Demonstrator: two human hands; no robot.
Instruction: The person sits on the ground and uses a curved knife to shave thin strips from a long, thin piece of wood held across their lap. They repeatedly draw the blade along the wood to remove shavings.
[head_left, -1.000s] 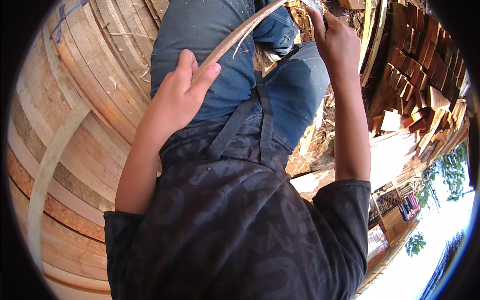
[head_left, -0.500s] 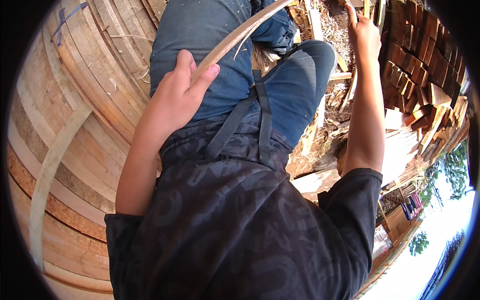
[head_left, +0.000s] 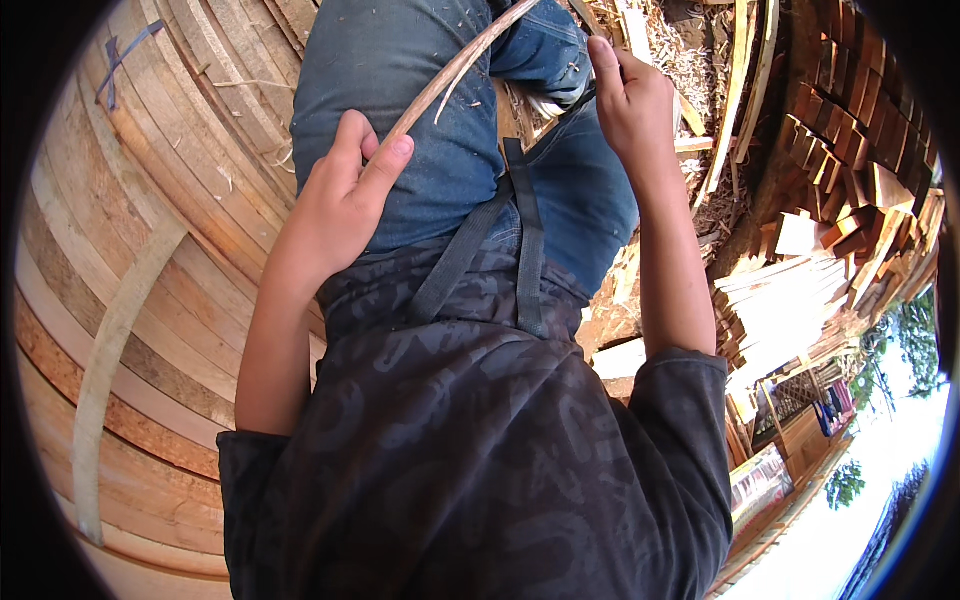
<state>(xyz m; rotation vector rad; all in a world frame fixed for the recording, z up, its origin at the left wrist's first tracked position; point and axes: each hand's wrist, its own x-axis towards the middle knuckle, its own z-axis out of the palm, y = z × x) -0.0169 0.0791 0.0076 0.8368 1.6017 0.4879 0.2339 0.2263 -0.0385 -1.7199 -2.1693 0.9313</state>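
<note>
A long, thin strip of wood [head_left: 462,66] slants up and away across my thighs, with a splinter peeling off its lower side. My left hand [head_left: 332,198] pinches its near end between thumb and fingers, above the left leg of my jeans [head_left: 345,60]. Farther right, over my right knee, my right hand [head_left: 640,112] is closed with its thumb pointing forward. Something narrow and dark shows just beyond that thumb, too little of it to name. The far end of the strip runs out of the top of the view.
Stacked long boards [head_left: 160,290] fill the left side, a loose pale slat [head_left: 105,370] lying across them. Wood shavings [head_left: 690,45] and long offcuts [head_left: 735,95] litter the ground ahead right. A pile of cut wood pieces [head_left: 840,140] rises at the far right.
My right hand has drawn back toward me and to the left, from the far right to above my right knee. My left hand and the strip have shifted only slightly.
</note>
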